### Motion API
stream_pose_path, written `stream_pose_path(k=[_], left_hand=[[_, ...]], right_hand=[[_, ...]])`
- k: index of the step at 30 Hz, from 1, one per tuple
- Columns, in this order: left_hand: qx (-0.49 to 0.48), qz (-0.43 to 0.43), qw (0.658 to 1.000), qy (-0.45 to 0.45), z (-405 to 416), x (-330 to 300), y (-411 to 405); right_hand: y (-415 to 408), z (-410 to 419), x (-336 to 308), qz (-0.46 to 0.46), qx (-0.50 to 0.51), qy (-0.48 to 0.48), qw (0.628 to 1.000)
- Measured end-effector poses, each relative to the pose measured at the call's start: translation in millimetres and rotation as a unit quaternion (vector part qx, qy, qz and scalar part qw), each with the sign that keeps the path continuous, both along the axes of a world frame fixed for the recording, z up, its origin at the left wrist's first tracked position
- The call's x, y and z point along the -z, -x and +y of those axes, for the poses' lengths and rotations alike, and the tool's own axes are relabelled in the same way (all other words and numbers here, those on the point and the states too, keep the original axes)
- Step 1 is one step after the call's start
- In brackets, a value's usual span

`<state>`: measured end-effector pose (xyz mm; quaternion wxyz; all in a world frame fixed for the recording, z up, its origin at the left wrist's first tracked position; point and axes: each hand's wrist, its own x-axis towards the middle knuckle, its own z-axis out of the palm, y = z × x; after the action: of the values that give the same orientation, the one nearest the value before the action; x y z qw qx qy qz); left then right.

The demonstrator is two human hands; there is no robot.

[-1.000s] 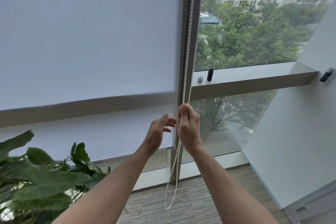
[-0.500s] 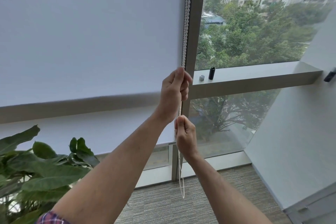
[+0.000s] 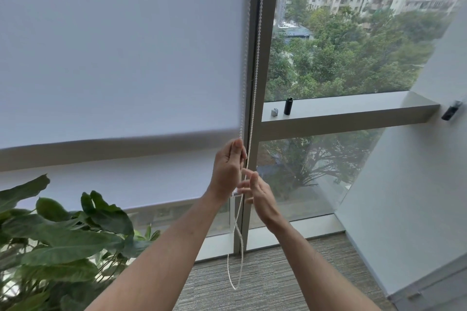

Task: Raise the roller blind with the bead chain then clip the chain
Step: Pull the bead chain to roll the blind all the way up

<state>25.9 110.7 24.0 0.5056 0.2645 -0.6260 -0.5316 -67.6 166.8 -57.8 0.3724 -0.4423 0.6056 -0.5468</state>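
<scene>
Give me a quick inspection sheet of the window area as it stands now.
Surface: grey window ledge.
Job's things: roller blind partly raised; bead chain beside the frame, its loop above the carpet.
Clutter: black cylinder and small silver piece on the ledge.
Grippers: left hand pinches the chain; right hand open below it.
Cables: nothing seen.
Surroundings: leafy plant on the left, white wall on the right.

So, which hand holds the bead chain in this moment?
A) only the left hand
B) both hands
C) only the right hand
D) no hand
A: the left hand pinches the bead chain near the blind's lower edge, while the right hand is beside the chain with its fingers spread and nothing in them.
</scene>
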Motion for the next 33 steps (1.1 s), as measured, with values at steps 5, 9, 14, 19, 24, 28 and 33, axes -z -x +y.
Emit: stream_pose_path(k=[5,9,14,19,24,28,33], left_hand=[[0.015,-0.012,1.0,-0.016,13,28,6],[-0.015,-0.052,0.998,-0.021,17,45,7],[-0.004,-0.06,0.997,-0.05,20,54,7],[0.014,-0.054,0.997,-0.054,26,56,12],[0.097,-0.082,0.989,-0.071,22,64,4],[0.109,-0.114,0.985,-0.072,10,63,-7],[0.065,-0.091,0.989,-0.1,-10,36,-8]], right_hand=[[10,-16,-52,-0.024,0.045,0.109,0.993],[4,-26,-104,-0.079,0.006,0.189,0.979],[-7,-35,-135,-0.102,-0.012,0.248,0.963],[-9,-33,-131,-0.071,0.03,0.268,0.96],[-3,-24,-110,-0.044,0.066,0.274,0.958],[-4,-20,-97,-0.047,0.08,0.257,0.962],[-11,-19,-81,-0.051,0.07,0.233,0.969]])
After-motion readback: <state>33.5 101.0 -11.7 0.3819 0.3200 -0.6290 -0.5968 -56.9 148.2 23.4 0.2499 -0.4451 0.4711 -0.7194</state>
